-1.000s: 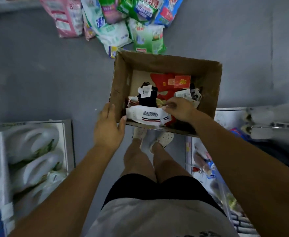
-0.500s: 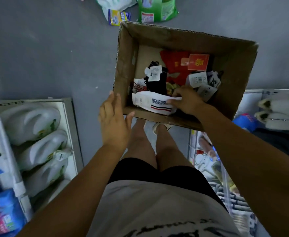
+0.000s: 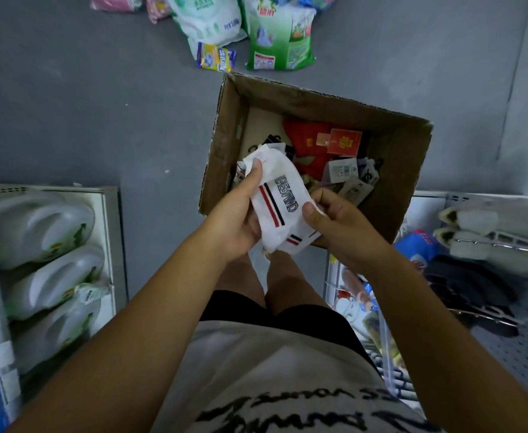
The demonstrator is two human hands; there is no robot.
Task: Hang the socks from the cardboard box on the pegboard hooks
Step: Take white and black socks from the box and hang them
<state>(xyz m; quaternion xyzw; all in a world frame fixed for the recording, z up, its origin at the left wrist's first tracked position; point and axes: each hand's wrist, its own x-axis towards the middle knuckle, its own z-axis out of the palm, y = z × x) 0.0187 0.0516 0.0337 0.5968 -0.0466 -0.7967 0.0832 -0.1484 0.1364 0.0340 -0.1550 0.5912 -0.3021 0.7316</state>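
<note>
A pair of white socks [image 3: 280, 203] with red and navy stripes and black lettering is held above the near edge of the cardboard box [image 3: 400, 170]. My left hand [image 3: 237, 214] grips its left side, thumb up near the paper tag. My right hand [image 3: 334, 220] pinches its right side. Inside the box lie red socks [image 3: 306, 142] with a red card, black socks and several tagged pairs [image 3: 342, 171]. The pegboard [image 3: 515, 354] with metal hooks [image 3: 490, 318] is at the lower right, with dark socks hanging on it.
The box stands on a grey floor. Detergent bags [image 3: 275, 35] lie on the floor beyond it. A shelf of white jugs [image 3: 44, 257] is at the left. White items on a wire rack [image 3: 490, 232] sit at the right, above the pegboard. My legs are below the socks.
The white socks have come up out of the box. My left hand left the box's near edge and took hold of them, so both hands now hold the pair.
</note>
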